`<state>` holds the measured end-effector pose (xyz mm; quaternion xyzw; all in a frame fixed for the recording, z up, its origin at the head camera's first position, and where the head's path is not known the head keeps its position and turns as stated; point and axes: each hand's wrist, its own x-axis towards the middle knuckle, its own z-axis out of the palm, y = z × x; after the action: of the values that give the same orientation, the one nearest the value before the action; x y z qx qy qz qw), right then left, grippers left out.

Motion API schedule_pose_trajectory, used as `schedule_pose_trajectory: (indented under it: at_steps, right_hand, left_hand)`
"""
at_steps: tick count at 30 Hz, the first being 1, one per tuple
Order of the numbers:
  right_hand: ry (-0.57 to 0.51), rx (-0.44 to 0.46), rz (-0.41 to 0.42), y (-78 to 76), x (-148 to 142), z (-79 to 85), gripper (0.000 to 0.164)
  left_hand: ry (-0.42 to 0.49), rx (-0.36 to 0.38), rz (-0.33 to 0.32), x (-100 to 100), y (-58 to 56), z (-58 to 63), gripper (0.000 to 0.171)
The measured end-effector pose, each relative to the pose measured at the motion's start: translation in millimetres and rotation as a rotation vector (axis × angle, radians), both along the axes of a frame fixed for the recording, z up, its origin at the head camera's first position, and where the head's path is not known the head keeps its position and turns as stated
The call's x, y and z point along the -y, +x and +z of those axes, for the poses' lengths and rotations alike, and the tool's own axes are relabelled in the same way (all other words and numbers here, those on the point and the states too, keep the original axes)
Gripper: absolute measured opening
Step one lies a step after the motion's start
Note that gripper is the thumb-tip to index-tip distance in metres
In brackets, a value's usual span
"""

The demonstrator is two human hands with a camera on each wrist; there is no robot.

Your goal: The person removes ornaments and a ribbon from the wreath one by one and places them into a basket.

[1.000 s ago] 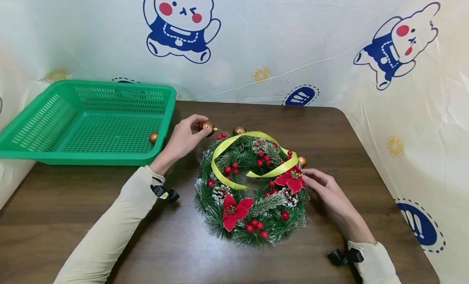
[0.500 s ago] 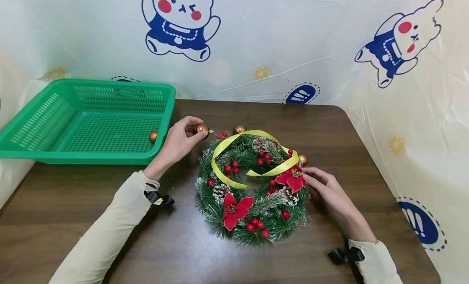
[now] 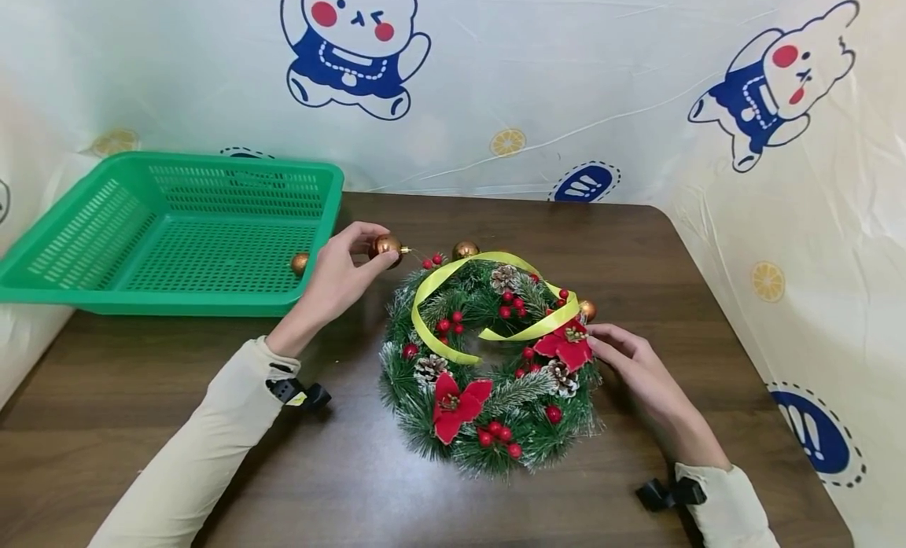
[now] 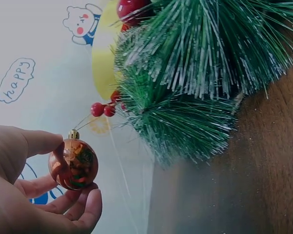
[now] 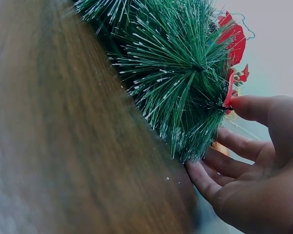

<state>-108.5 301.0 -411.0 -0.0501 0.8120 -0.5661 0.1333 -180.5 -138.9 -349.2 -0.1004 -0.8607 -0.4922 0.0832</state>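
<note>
Thumb and fingers of my left hand point(image 3: 334, 279) hold a shiny copper Christmas bauble point(image 3: 384, 251) beside the wreath's upper left. From its gold cap point(image 4: 73, 134) a thin thread runs toward the red berries point(image 4: 103, 109). The green Christmas wreath point(image 3: 520, 395), with frosted tips, pinecones and red poinsettias point(image 3: 460, 406), lies flat on the table. A loose yellow ribbon point(image 3: 508, 257) curls over its top. At the wreath's right edge, my right hand point(image 3: 647, 379) grips it, thumb by a poinsettia petal point(image 5: 229, 92) and fingers low among the needles.
A green plastic basket point(image 3: 212, 306) stands at the back left, with one copper bauble point(image 3: 300, 263) inside. Two more show at the wreath's rim: one bauble point(image 3: 465, 250) behind it, another bauble point(image 3: 587, 310) at its right. A printed curtain point(image 3: 481, 76) hangs behind the brown table point(image 3: 368, 485).
My left hand has drawn the bauble slightly left, away from the wreath, and its forearm has shifted left too. The right hand and the wreath stay in place.
</note>
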Motion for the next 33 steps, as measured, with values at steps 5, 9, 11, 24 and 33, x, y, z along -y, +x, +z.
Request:
schedule_pose_trajectory:
  at_steps: [5, 9, 11, 24, 33]
  right_hand:
    - [0.003, 0.001, -0.001, 0.2, 0.1, -0.9, 0.045]
    - [-0.003, -0.006, 0.007, 0.4, 0.0, -2.1, 0.044]
    - [-0.005, -0.011, 0.013, 0.5, -0.2, -2.2, 0.043]
    - [-0.006, -0.014, 0.027, -0.4, -1.3, 0.4, 0.043]
    - [0.000, -0.012, 0.026, 0.5, -1.1, 1.4, 0.044]
  left_hand:
    - [-0.007, 0.004, -0.022, 1.8, 3.5, 5.4, 0.039]
    - [-0.012, -0.013, -0.041, 3.0, 5.3, 9.5, 0.039]
    - [-0.022, -0.015, -0.042, 3.4, 5.9, 11.2, 0.039]
    - [-0.119, 0.025, -0.103, 4.5, 8.6, 19.4, 0.037]
    - [-0.158, 0.042, -0.177, 6.8, 11.0, 26.6, 0.036]
